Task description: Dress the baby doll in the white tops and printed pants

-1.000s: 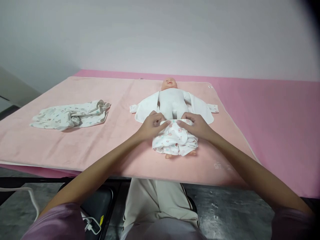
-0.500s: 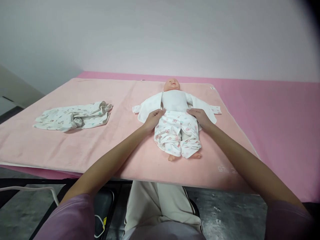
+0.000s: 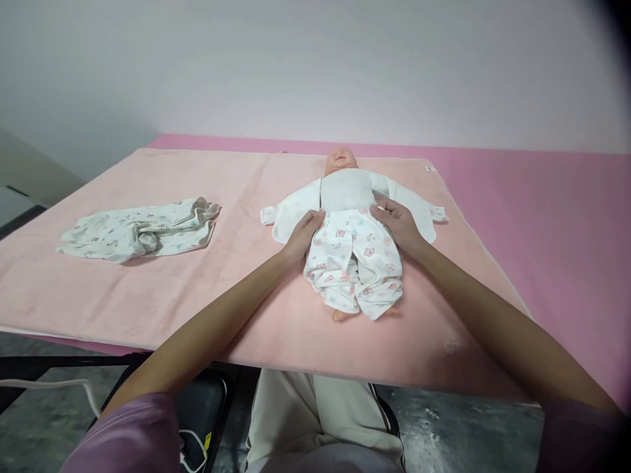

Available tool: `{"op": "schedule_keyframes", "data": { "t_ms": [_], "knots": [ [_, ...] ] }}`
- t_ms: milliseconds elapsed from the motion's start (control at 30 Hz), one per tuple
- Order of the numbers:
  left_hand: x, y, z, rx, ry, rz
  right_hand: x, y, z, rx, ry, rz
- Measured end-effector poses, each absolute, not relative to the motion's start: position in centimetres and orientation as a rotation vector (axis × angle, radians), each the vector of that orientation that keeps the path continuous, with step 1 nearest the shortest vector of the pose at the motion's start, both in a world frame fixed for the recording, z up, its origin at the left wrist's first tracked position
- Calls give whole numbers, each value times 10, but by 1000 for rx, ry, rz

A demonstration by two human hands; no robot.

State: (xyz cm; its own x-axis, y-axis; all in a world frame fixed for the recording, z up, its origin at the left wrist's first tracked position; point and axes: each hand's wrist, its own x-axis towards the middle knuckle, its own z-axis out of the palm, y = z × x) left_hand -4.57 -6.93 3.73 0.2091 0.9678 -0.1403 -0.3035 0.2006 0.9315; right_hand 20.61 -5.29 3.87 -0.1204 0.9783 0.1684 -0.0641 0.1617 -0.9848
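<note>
A baby doll (image 3: 341, 157) lies on its back in front of me, its head at the far end. Under its arms and sides spreads an open white baby top (image 3: 300, 203) with printed cuffs, leaving the pale torso (image 3: 346, 189) bare. White printed baby pants (image 3: 345, 246) cover the doll from waist to ankles, and its feet show below the hems. My left hand (image 3: 305, 235) pinches the waistband at the left hip. At the opposite hip my right hand (image 3: 400, 225) grips the waistband, thumb in front; its other fingertips are partly hidden.
A folded printed baby garment (image 3: 140, 230) lies to the left on the peach blanket (image 3: 246, 276). The blanket covers much of a pink table (image 3: 566, 249) that backs onto a pale wall. Below the near edge are a black chair (image 3: 200, 407) and a white cable (image 3: 49, 382).
The pants' waistband sits slightly higher, and its right side is drawn up further. My right hand has moved a little up and outward. My left hand stays at the left hip.
</note>
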Motion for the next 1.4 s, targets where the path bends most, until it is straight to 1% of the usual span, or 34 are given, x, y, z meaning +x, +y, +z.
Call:
{"op": "schedule_keyframes", "data": {
  "t_ms": [100, 200, 300, 400, 500, 567, 633, 733, 800, 967, 1100, 1167, 1300, 1400],
  "knots": [
    [-57, -61, 32, 1080, 983, 1140, 216, -46, 38, -1067, -1505, 914],
    [-62, -58, 30, 1232, 1085, 1062, 217, -44, 37, -1130, -1585, 766],
    [-58, -56, 35, 1531, 1171, 1059, 212, -35, 33, -1148, -1568, 839],
    [-46, -49, 44, 1910, 1128, 1080, 209, -17, 28, -1120, -1522, 956],
    [-35, -36, 49, 2096, 1118, 1051, 210, -4, 28, -1121, -1480, 1033],
    [-33, -27, 47, 2111, 1157, 1146, 214, -4, 29, -1164, -1501, 1076],
    [-35, -20, 40, 2064, 1202, 1246, 217, -10, 30, -1210, -1570, 1021],
    [-41, -16, 31, 1919, 1250, 1253, 217, -19, 25, -1204, -1602, 860],
    [-42, -15, 27, 1812, 1242, 1232, 212, -18, 18, -1162, -1515, 847],
    [-35, -1, 22, 1614, 1180, 1218, 196, 10, 13, -1080, -1241, 1124],
    [-34, 8, 23, 1562, 1109, 1202, 198, 25, 25, -1070, -1368, 1190],
    [-37, 7, 28, 1657, 1126, 1187, 204, 25, 35, -1133, -1551, 1093],
    [-45, 4, 43, 1994, 1123, 1098, 209, 14, 60, -1230, -1934, 670],
    [-49, 7, 50, 2095, 1074, 998, 206, 8, 75, -1204, -2114, 548]
  ]
}}
